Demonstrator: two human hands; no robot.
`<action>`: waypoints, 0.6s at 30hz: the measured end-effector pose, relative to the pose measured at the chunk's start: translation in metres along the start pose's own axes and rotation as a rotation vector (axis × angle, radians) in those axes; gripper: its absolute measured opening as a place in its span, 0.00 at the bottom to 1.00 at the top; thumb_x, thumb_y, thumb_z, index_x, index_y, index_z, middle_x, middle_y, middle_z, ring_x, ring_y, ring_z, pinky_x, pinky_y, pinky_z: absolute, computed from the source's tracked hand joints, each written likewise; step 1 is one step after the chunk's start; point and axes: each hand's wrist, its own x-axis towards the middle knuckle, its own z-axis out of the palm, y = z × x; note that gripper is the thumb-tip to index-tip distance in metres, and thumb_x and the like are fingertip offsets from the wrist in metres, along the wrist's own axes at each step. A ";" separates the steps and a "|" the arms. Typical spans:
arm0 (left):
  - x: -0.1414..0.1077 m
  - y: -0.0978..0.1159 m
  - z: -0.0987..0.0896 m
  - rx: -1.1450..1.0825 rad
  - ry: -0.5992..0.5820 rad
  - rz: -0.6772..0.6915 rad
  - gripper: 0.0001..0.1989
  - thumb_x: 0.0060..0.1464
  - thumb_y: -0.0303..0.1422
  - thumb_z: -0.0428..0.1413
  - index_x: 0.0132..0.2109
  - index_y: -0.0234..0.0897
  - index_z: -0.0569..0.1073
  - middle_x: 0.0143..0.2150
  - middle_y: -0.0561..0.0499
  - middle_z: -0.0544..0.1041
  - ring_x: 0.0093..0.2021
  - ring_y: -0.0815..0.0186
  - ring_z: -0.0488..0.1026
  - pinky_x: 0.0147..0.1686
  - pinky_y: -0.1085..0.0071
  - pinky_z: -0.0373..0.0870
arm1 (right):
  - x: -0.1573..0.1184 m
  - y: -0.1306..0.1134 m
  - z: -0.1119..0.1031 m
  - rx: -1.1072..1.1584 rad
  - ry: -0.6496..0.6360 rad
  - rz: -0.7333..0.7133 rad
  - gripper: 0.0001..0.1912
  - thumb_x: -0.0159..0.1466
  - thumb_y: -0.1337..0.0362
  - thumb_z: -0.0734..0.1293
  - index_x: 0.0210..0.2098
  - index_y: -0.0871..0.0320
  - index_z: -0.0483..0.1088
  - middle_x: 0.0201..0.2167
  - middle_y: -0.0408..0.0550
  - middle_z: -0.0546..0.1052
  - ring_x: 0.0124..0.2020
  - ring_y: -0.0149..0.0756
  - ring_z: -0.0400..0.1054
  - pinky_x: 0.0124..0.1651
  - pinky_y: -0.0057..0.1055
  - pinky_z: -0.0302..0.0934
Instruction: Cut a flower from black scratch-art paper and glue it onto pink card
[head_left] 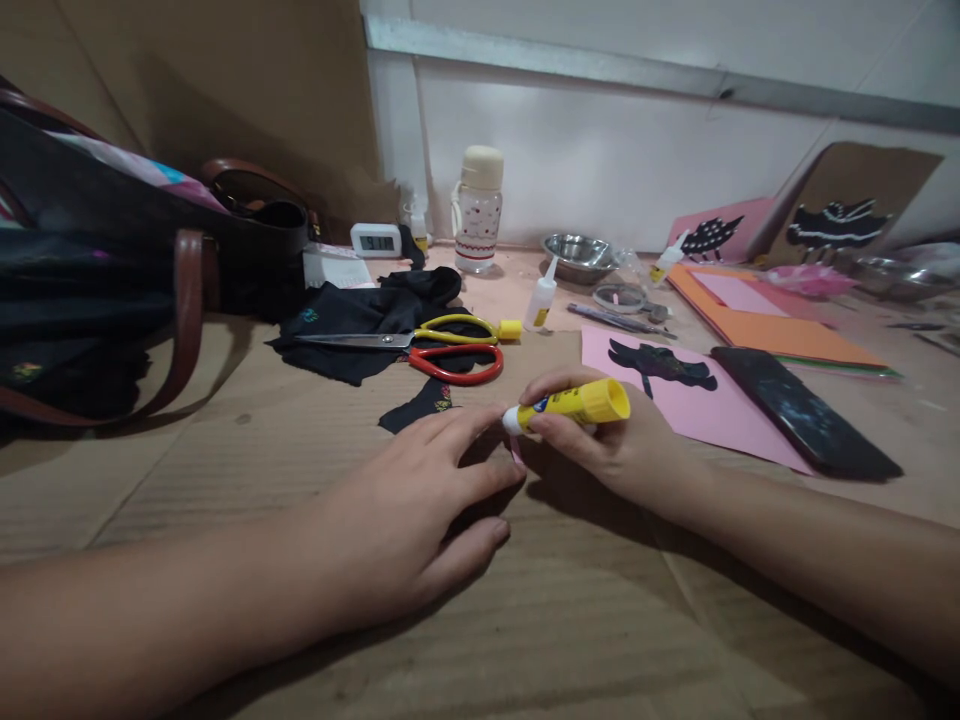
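Note:
In my right hand [577, 425] is a yellow glue stick [570, 402], gripped between thumb and fingers and tilted. Its white end points left and meets, or nearly meets, a small pink paper strip [516, 448] on the cardboard [315, 610]. My left hand [442, 480] lies with fingers stretched and apart, its fingertips at the strip, which they partly hide. Just beyond the hands are scissors [450, 345] with one yellow and one red handle, resting on black cloth [341, 315]. A yellow cap [509, 330] lies by the yellow handle.
A pink sheet [750, 440] with a black cutout [660, 362] lies to the right, with a dark phone [806, 410] over its edge. Behind stand a glue bottle [540, 303], a drink bottle [478, 215] and a metal bowl [577, 258]. A black bag [255, 255] fills the left.

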 end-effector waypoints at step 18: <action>-0.001 -0.001 0.001 0.049 -0.048 -0.033 0.21 0.67 0.36 0.54 0.64 0.41 0.73 0.77 0.36 0.53 0.74 0.41 0.55 0.68 0.39 0.61 | 0.004 -0.004 -0.004 0.055 0.016 -0.030 0.11 0.68 0.55 0.68 0.36 0.56 0.74 0.32 0.45 0.81 0.30 0.35 0.75 0.31 0.28 0.67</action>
